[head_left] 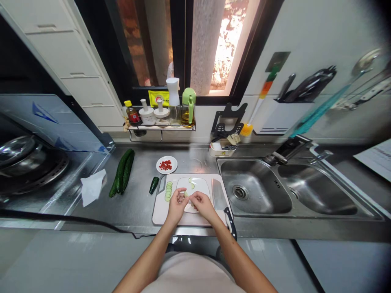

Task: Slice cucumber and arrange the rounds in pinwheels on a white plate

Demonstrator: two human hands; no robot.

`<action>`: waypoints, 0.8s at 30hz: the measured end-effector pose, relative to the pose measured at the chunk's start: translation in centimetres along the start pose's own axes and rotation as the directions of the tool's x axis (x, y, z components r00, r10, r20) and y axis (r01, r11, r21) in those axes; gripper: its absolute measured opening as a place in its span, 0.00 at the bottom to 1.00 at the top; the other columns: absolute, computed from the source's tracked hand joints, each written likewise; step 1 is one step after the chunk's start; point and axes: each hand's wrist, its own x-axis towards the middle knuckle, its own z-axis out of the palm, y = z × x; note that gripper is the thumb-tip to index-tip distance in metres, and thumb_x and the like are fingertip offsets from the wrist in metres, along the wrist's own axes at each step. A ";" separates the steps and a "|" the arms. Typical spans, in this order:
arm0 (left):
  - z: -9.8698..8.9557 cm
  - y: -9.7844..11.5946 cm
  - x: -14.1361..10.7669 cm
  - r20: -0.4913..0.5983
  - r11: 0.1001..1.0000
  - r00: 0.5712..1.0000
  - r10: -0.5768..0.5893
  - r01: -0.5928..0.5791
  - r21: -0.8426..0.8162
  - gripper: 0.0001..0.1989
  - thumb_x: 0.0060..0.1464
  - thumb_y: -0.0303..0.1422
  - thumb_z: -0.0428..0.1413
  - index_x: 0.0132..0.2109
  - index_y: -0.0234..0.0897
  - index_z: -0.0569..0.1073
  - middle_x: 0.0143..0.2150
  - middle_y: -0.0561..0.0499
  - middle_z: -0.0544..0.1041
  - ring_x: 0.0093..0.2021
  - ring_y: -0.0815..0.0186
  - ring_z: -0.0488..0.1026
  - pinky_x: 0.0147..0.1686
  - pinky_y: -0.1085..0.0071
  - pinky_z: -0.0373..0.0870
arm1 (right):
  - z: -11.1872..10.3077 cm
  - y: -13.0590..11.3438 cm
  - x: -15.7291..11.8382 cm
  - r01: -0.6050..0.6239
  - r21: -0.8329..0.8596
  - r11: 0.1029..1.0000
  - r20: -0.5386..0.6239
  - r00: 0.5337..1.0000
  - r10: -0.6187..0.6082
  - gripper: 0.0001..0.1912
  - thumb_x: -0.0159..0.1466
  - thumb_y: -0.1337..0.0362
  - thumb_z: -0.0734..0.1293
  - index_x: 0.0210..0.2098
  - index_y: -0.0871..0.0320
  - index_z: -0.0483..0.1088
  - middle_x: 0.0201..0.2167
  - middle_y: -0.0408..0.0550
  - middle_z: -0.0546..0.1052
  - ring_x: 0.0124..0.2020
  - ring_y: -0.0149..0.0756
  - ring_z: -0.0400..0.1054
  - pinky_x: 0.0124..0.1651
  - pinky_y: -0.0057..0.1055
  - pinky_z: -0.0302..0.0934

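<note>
I see the L hand (pixel 179 200) pinching a pale-green cucumber slice (pixel 186 195) above the white plate (pixel 201 185), mid-board. R hand (pixel 201 203): fingertips drawn together, adj. to slice; can't tell if gripping it. Curved pale pieces (pixel 191 182) lie on plate, far side. Cutting board (pixel 159 215): slice row (pixel 168 191) at L, knife (pixel 218 193) at R w/ handle near. Whole cucumbers (pixel 123 171) on counter (pixel 100 215), farther L.

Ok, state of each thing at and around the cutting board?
Left hand: fingers closed on a pale green slice
Right hand: fingertips bunched, contents unclear
Round pale slices: cut, overlapping in a row
Two long green cucumbers: apparently uncut
Short green cucumber piece: lying loose
Black-handled steel knife: flat, unheld
Small round white plate: holding chopped red pieces
Double steel sink: no standing water visible
</note>
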 end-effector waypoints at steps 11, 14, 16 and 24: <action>0.0 -2.0 4.0 -0.011 0.990 0.998 0.070 -0.068 0.128 0.12 0.41 0.34 0.61 0.32 0.35 0.67 0.26 0.56 0.68 0.25 0.75 0.64 0.28 0.78 0.61 | -2.6 1.1 3.8 0.097 -0.305 0.948 0.028 0.995 -0.092 0.07 0.57 0.61 0.62 0.26 0.58 0.66 0.17 0.38 0.68 0.22 0.28 0.62 0.28 0.24 0.55; 0.1 -2.4 5.8 -0.007 0.975 0.997 0.075 -0.072 0.210 0.09 0.41 0.33 0.60 0.30 0.35 0.68 0.25 0.56 0.69 0.24 0.74 0.64 0.28 0.77 0.61 | -3.6 0.6 5.9 0.148 -0.481 0.864 0.059 0.989 -0.136 0.05 0.55 0.67 0.61 0.27 0.59 0.69 0.21 0.41 0.71 0.25 0.29 0.63 0.30 0.23 0.54; 0.2 -2.6 6.7 -0.013 0.963 0.996 0.083 -0.077 0.259 0.08 0.42 0.32 0.60 0.30 0.35 0.69 0.26 0.56 0.70 0.24 0.74 0.64 0.29 0.77 0.62 | -4.0 0.2 7.0 0.162 -0.556 0.815 0.059 0.986 -0.155 0.06 0.55 0.68 0.61 0.27 0.59 0.70 0.24 0.43 0.73 0.27 0.29 0.63 0.31 0.23 0.53; 0.1 -3.2 8.9 -0.050 0.852 0.997 0.052 -0.018 0.524 0.06 0.44 0.31 0.59 0.32 0.36 0.71 0.28 0.55 0.74 0.28 0.72 0.69 0.32 0.76 0.63 | -4.2 0.6 9.7 0.119 -0.725 0.678 0.081 0.993 -0.088 0.06 0.57 0.66 0.63 0.30 0.60 0.72 0.27 0.44 0.75 0.27 0.28 0.64 0.31 0.22 0.51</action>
